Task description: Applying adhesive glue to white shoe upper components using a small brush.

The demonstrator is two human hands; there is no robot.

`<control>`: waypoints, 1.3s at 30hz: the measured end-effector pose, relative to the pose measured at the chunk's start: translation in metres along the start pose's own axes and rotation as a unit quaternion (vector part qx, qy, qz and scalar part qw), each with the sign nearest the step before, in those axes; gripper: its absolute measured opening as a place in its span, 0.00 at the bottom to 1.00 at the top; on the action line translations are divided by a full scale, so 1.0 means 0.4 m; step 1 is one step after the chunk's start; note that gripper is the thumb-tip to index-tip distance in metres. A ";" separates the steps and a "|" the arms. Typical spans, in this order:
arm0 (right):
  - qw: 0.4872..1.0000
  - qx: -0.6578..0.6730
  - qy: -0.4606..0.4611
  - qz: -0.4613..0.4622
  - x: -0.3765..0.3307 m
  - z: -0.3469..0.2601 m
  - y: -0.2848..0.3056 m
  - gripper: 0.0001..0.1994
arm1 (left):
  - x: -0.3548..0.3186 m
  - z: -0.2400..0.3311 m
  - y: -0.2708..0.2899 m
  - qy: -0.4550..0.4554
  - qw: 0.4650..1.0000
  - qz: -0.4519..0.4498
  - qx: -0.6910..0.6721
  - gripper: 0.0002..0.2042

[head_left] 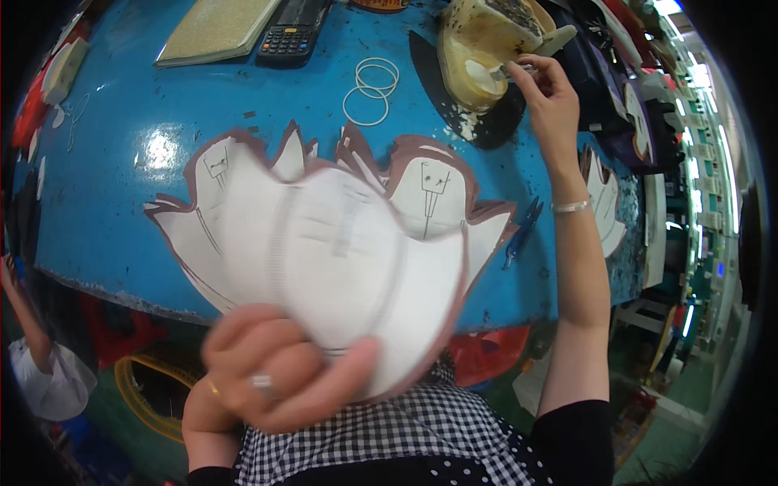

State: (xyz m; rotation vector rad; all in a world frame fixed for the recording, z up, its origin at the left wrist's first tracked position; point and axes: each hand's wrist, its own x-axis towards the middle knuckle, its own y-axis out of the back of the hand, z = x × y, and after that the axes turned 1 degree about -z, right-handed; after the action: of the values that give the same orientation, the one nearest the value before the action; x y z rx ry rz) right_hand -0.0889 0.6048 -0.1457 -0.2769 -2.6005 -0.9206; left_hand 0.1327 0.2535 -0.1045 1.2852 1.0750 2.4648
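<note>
My left hand (279, 364) grips a white cut piece (348, 243) with a brownish edge, shaped like a shoe upper. Fingers are curled at its lower rim, thumb across its face, and motion blurs it. Behind it on the table lie two stacks of similar pieces, a left stack (212, 166) and a right stack (429, 174), both with dark drawn lines. At the upper right, my right hand (553, 85) pinches something small at the mouth of a stained yellowish pot (480, 91). What its fingertips hold is too small to name.
The pot stands on a black sheet (494, 128) with whitish crumbs. White rings (366, 104), a handheld keypad device (293, 34) and a glittery pad (217, 31) lie on the blue table (105, 186). Small snips (523, 233) lie by my right forearm. Another person's arm (28, 312) shows at left.
</note>
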 end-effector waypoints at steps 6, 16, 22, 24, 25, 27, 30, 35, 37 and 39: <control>0.987 -0.138 0.070 -0.033 0.020 0.036 -0.027 0.15 | -0.088 -0.096 0.025 0.181 0.970 -0.056 0.150 0.18; 0.992 0.055 -0.045 -0.099 -0.082 -0.098 0.032 0.10 | -0.065 0.003 -0.160 0.034 0.979 -0.158 -0.125 0.16; 0.952 0.094 -0.116 -0.269 -0.300 -0.252 0.032 0.09 | -0.045 0.009 -0.156 -0.013 0.974 -0.223 -0.047 0.19; 0.944 -0.009 0.108 -0.311 -0.324 -0.249 0.022 0.11 | -0.042 0.011 -0.158 -0.015 0.970 -0.240 -0.037 0.19; 0.945 -0.009 0.106 -0.310 -0.329 -0.247 0.017 0.11 | -0.040 0.014 -0.159 -0.021 0.971 -0.238 -0.025 0.19; 0.959 -0.027 0.111 -0.260 -0.335 -0.237 0.004 0.11 | -0.037 0.018 -0.161 -0.027 0.971 -0.237 -0.014 0.18; 0.970 -0.064 0.124 -0.202 -0.313 -0.212 -0.008 0.12 | -0.033 0.020 -0.164 -0.024 0.980 -0.194 -0.048 0.15; 0.957 -0.070 0.204 -0.194 -0.331 -0.234 -0.001 0.13 | -0.029 0.014 -0.167 -0.037 0.982 -0.182 -0.039 0.15; 0.951 -0.043 0.199 -0.233 -0.352 -0.253 0.013 0.13 | -0.026 0.021 -0.171 -0.022 0.981 -0.189 -0.030 0.15; 0.943 -0.018 0.193 -0.271 -0.368 -0.261 0.024 0.13 | -0.017 0.023 -0.175 -0.007 0.980 -0.197 -0.022 0.16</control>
State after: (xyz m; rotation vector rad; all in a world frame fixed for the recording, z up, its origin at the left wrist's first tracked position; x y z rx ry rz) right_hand 0.0769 0.5366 -0.1245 0.5873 -2.3137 -1.0648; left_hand 0.1317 0.3064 -0.1520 0.9644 1.1368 2.1666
